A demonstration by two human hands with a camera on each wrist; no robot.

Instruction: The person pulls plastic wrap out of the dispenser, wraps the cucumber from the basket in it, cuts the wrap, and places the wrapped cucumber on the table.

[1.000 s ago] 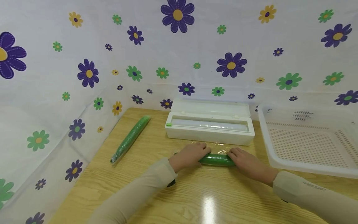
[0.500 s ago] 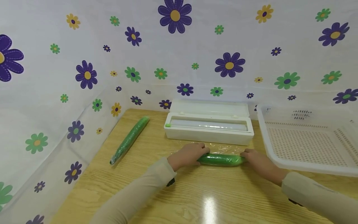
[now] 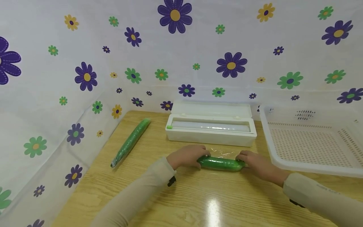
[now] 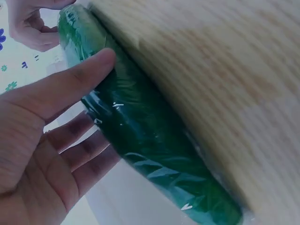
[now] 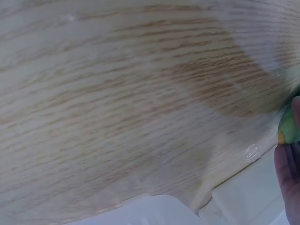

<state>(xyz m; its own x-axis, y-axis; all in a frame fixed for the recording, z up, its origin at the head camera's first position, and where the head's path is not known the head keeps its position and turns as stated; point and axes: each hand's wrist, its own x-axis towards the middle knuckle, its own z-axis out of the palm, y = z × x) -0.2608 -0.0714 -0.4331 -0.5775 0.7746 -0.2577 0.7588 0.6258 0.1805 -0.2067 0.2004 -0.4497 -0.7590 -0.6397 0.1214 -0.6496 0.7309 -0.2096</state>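
Observation:
A green cucumber (image 3: 219, 163) with clear plastic film (image 4: 136, 161) around it lies crosswise on the wooden table. My left hand (image 3: 188, 156) grips its left part; in the left wrist view the thumb lies on one side and the fingers pass behind the other. At the right end, my right hand (image 3: 256, 164) holds the cucumber's tip (image 5: 289, 127), thumb and fingers around it in the right wrist view. Loose film (image 3: 221, 152) spreads on the table just behind the cucumber. Most of the right hand is cut off in its own wrist view.
Behind the hands stands a white film dispenser box (image 3: 208, 137), its lid up and a roll (image 3: 210, 126) inside. A second wrapped cucumber (image 3: 130, 143) lies at the left. At the right is a white perforated basket (image 3: 272, 154). Flower-printed cloth (image 3: 198, 41) hangs behind the table.
My right hand has slid right along the cucumber to its end, then slightly back left with it. Less loose film shows behind the cucumber. The left hand keeps its grip.

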